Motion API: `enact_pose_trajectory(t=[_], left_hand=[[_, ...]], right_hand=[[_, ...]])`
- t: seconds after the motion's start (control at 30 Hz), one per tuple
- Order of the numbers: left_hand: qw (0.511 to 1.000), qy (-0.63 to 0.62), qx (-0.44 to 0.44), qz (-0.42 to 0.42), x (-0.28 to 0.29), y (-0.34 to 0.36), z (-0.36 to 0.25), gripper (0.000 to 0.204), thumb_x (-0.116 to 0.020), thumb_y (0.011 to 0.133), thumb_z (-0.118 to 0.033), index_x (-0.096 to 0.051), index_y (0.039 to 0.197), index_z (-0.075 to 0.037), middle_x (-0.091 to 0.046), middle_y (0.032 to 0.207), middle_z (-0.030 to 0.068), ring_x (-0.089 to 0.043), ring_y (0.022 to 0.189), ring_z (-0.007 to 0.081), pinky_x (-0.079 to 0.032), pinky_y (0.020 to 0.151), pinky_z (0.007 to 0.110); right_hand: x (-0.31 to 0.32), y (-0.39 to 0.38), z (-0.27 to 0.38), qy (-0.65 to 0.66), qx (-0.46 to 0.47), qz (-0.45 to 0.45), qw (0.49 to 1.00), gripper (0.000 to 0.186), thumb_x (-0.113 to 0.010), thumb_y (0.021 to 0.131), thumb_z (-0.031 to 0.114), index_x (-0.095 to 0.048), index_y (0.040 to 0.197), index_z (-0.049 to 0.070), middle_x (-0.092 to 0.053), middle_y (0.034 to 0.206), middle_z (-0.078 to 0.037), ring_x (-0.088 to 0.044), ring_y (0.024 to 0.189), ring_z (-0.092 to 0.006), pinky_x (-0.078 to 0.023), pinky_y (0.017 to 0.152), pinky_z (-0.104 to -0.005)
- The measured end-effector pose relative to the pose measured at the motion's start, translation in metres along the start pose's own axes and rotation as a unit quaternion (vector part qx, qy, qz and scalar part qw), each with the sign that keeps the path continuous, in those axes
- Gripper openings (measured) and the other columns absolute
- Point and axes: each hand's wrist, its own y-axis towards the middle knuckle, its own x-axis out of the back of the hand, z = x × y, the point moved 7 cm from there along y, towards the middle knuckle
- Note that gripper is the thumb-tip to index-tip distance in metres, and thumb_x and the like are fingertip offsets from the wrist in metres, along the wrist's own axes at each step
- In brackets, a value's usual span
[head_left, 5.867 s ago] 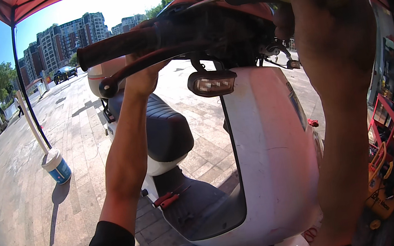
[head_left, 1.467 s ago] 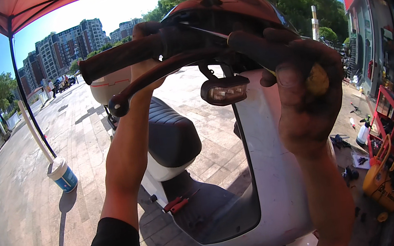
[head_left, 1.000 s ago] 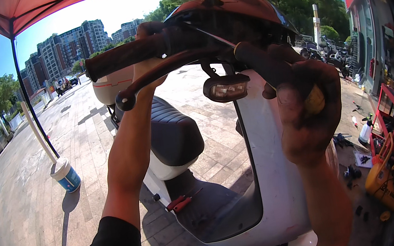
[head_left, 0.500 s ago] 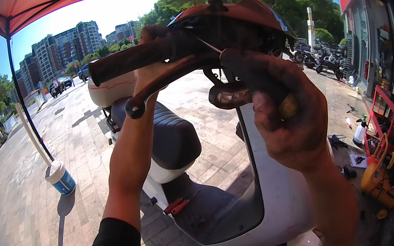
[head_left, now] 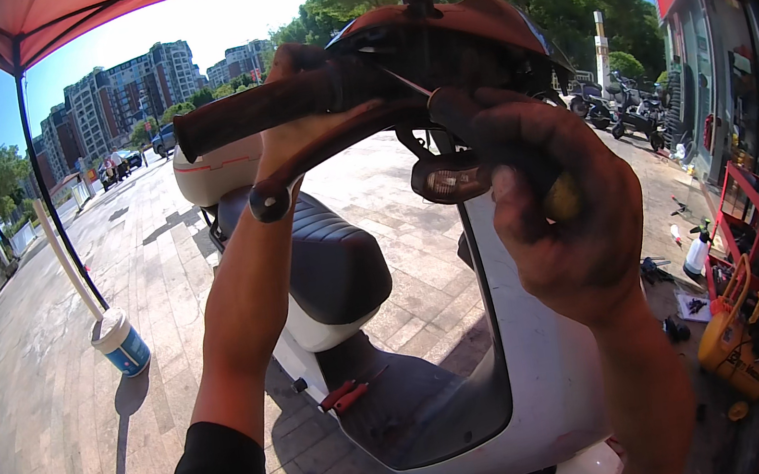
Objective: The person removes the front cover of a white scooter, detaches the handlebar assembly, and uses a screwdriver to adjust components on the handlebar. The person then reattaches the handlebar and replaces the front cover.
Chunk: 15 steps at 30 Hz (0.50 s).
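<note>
My right hand [head_left: 587,227] is closed round a screwdriver [head_left: 451,112] with a dark handle and a yellowish end. Its thin shaft points up and left, the tip against the dark housing beside the handlebar grip [head_left: 251,116]. From behind and below, my left hand [head_left: 293,140] wraps the handlebar at the inner end of that grip, knuckles showing above the bar and the thumb stretched under it. The brake lever [head_left: 337,142] curves in front of my left wrist. A turn signal lamp [head_left: 449,179] hangs below the housing. All belong to a white scooter [head_left: 552,358].
Red-handled tools [head_left: 345,395] lie on the scooter's footboard, below its black seat [head_left: 330,263]. At left a bucket [head_left: 123,346] holds a pole by the canopy leg. A yellow machine [head_left: 735,352], a red frame [head_left: 752,194] and a spray bottle [head_left: 695,253] stand at right.
The view has shifted slightly. My right hand and the screwdriver handle sit a little further right and lower. Both hands keep their hold, and the screwdriver tip stays at the housing.
</note>
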Motion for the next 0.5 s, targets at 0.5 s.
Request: enact_pose_trajectory(t=[0.5], left_hand=[[1.000,0.027,-0.009,-0.009,-0.002,-0.003,0.002,0.048,-0.077,0.078,-0.013,-0.047,0.113,-0.002,-0.060,0.102,0.0144,-0.064,0.093,0.0216,-0.055,0.080,0.031]], right_hand=[[0.006,-0.007,-0.011,0.058,-0.066,0.014,0.996,0.027,-0.051,0.084,-0.004,-0.059,0.109,0.000,-0.063,0.106,-0.009,-0.059,0.082,-0.0091,-0.047,0.072,-0.0218]])
